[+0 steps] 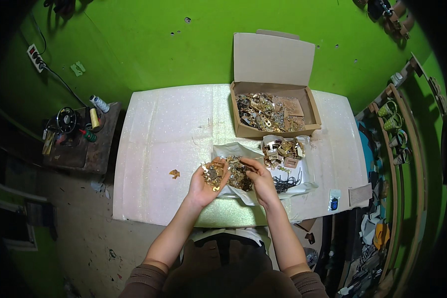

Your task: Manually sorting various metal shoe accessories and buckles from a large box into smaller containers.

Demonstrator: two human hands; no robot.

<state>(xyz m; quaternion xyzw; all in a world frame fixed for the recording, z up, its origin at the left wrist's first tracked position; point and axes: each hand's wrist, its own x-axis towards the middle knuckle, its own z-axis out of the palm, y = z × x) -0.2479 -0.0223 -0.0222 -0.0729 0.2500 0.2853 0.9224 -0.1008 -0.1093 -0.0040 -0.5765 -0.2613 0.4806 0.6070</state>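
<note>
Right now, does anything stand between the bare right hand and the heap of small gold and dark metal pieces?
Nothing visible does: the right hand is already at the right side of the heap; actual contact is unclear.

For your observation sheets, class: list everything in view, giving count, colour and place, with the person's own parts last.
Table: one, whitish, centre
Cardboard box: one, brown, table's back
Boxed fittings: many, mostly gold and silver, in box
Lining sheet: one, white, before box
Small pieces: many, gold and dark, between hands
Larger fittings: several, mostly gold, on sheet
Strands: several, black, on sheet
Scrap: one, brown, table's left
Packet: one, pale and dark, table's right
Card: one, greyish, beside packet
Side table: one, dark, left
Power strip: one, white, left wall
Wall: green, behind
Left hand: one, cupping gold pieces
Right hand: one, at small pieces
Sleeves: two, brown, bottom
</note>
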